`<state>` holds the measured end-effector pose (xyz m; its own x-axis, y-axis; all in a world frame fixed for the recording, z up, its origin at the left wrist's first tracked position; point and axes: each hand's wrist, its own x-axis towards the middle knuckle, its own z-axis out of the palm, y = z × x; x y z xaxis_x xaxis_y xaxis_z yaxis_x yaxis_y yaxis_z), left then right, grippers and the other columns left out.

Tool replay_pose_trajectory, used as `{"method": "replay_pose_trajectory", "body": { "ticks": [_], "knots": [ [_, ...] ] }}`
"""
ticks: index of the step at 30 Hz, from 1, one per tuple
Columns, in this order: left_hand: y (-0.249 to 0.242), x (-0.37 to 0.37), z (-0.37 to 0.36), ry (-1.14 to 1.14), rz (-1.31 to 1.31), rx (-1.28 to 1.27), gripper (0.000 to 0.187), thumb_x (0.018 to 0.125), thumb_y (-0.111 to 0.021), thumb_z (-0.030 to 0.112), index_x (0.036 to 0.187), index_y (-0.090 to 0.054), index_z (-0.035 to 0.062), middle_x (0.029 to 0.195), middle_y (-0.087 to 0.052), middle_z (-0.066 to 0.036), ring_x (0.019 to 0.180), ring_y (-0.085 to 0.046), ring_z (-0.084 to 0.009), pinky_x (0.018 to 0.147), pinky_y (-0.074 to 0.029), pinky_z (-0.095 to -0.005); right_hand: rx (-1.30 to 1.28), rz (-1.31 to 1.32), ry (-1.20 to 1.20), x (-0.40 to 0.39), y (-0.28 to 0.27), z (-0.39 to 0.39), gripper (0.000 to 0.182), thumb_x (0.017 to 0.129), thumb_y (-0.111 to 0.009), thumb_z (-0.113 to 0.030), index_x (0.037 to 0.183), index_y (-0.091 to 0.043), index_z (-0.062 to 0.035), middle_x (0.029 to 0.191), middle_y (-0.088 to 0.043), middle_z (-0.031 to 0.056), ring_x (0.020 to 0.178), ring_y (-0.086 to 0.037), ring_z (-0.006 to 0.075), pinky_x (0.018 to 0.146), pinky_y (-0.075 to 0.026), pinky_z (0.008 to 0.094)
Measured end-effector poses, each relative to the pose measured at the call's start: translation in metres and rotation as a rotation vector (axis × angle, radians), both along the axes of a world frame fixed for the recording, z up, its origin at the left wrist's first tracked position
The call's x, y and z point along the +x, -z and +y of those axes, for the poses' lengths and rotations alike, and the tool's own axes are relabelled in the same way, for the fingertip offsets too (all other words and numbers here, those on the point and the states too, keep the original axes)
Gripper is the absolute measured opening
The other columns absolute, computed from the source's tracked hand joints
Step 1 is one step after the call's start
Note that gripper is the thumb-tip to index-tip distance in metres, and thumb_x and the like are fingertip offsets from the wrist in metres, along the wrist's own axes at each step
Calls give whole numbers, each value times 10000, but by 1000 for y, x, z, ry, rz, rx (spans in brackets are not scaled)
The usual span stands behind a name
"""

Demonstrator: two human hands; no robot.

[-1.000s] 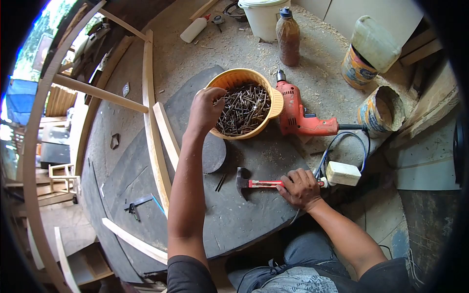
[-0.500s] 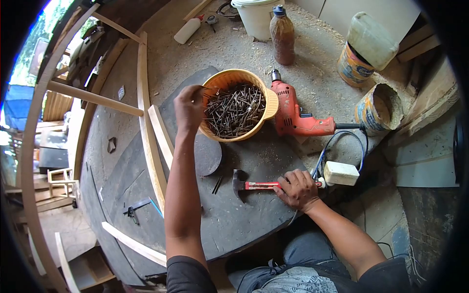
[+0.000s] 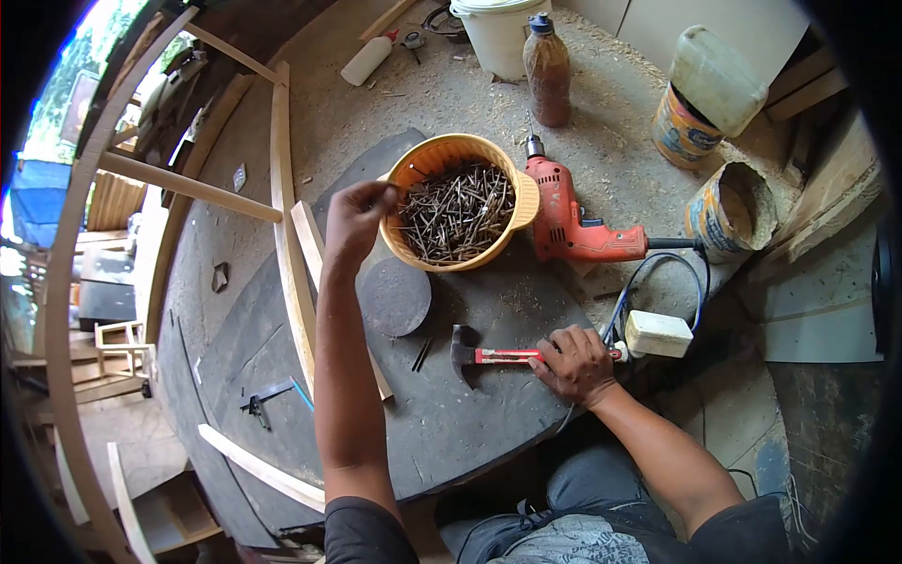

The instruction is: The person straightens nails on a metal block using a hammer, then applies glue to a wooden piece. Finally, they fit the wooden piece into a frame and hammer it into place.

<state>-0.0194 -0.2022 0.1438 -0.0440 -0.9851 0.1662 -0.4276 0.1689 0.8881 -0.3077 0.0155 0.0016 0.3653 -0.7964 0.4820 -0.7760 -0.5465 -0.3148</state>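
My left hand (image 3: 357, 221) is at the left rim of an orange plastic basket (image 3: 524, 201), its fingers pinched together. Whatever they may hold is too small or hidden to make out. A heap of dark nails (image 3: 456, 211) fills much of the basket. On the right, my right hand (image 3: 575, 365) is wrapped round the red handle of a claw hammer (image 3: 503, 356), which lies on the dark work surface with its head to the left. Two thin dark pieces (image 3: 422, 354) lie just left of the hammer head. A round dark disc (image 3: 396, 298) sits below the basket.
A red power drill (image 3: 564, 211) lies right of the basket, its cord (image 3: 620, 296) curling past a white box (image 3: 658, 334). Behind stand a bottle (image 3: 548, 80), a white bucket (image 3: 498, 42) and rusty cans (image 3: 733, 211). Curved wooden strips (image 3: 291, 226) and a caliper-like tool (image 3: 268, 395) are left.
My left hand has shifted slightly down and left, away from the basket's inside to its rim. My right hand stays on the hammer.
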Motion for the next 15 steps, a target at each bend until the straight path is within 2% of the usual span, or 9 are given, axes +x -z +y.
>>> {"method": "replay_pose_trajectory", "body": {
  "ticks": [2,3,5,6,7,9,10,13,15],
  "knots": [
    [-10,-2,3,133,-526,158,170,900,-697,137,920,-725,-30,798,-720,-79,729,-649,-155,731,-517,-315,8,5,-9,0,0,0,229,831,-658,-359,846,-613,-136,803,-534,28,770,-550,205,653,-410,359],
    [-11,-8,0,134,-525,160,170,900,-697,137,920,-725,-30,798,-720,-79,729,-649,-155,731,-517,-315,9,6,-8,0,-1,0,229,831,-658,-359,846,-613,-136,803,-534,28,770,-550,205,653,-410,359],
    [-9,-27,-14,-28,-691,79,183,834,-729,184,865,-743,5,813,-713,-168,741,-686,-298,741,-524,-393,19,4,-11,0,-2,0,226,831,-656,-357,854,-611,-137,804,-536,25,765,-551,202,653,-410,358],
    [1,-33,-23,-39,-654,-56,158,817,-706,141,908,-739,16,869,-701,-194,814,-672,-358,794,-525,-407,19,6,-8,0,-2,-1,226,831,-656,-357,854,-611,-137,804,-536,25,765,-551,202,653,-410,358],
    [6,-41,-30,-36,-651,-57,158,817,-706,141,908,-739,16,869,-701,-194,814,-672,-358,794,-525,-407,18,3,-11,-1,-2,-1,224,830,-657,-355,856,-610,-137,805,-537,24,762,-552,202,655,-412,358],
    [14,-56,-44,214,-859,-263,230,810,-704,110,1027,-722,33,968,-713,-179,897,-677,-292,865,-512,-393,16,5,-11,-1,-3,-1,222,828,-658,-352,858,-609,-138,807,-539,23,760,-552,201,657,-413,357],
    [25,-60,-52,220,-930,-254,247,778,-649,72,1010,-732,62,995,-701,-177,1000,-650,-343,908,-506,-429,19,-1,-12,-1,-4,-1,220,827,-659,-350,857,-608,-138,809,-541,23,761,-553,202,659,-415,357],
    [37,-65,-66,251,-1118,-95,271,786,-593,32,1013,-736,74,986,-706,-170,1006,-652,-343,916,-508,-430,34,-9,-14,-1,-3,-1,223,820,-666,-347,864,-629,-131,814,-555,28,764,-561,208,661,-418,360],
    [40,-66,-69,250,-1094,-80,284,790,-541,2,982,-739,70,972,-701,-184,988,-655,-347,904,-510,-432,48,-13,-10,-1,-1,0,230,815,-672,-345,873,-651,-123,818,-567,34,767,-568,214,661,-419,364]
  ]
}}
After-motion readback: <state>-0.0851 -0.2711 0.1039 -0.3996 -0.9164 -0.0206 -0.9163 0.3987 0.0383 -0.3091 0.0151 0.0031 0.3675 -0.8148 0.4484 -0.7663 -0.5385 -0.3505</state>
